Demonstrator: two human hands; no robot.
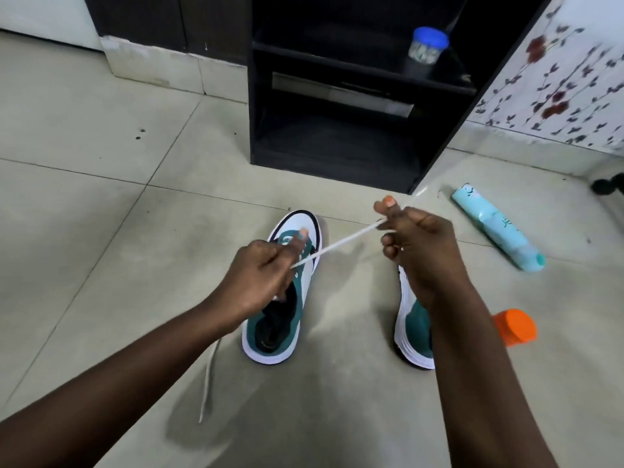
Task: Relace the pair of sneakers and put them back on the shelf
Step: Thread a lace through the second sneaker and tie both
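Two white and teal sneakers stand on the tiled floor, toes pointing away from me. My left hand [260,275] sits over the tongue of the left sneaker [282,319], fingers curled at the eyelets and holding the white lace [341,246]. The lace runs taut up and to the right into my right hand [410,243], which pinches it above the floor. The lace's other end [207,376] trails on the floor to the left of that shoe. The right sneaker [413,329] lies mostly hidden under my right forearm. The dark shelf unit [337,157] stands just beyond the shoes.
A blue-lidded jar [427,50] stands on a shelf board. A light blue bottle [496,228] lies on the floor to the right. An orange-capped container [515,327] stands beside my right forearm. A flowered wall panel [557,82] runs along the right.
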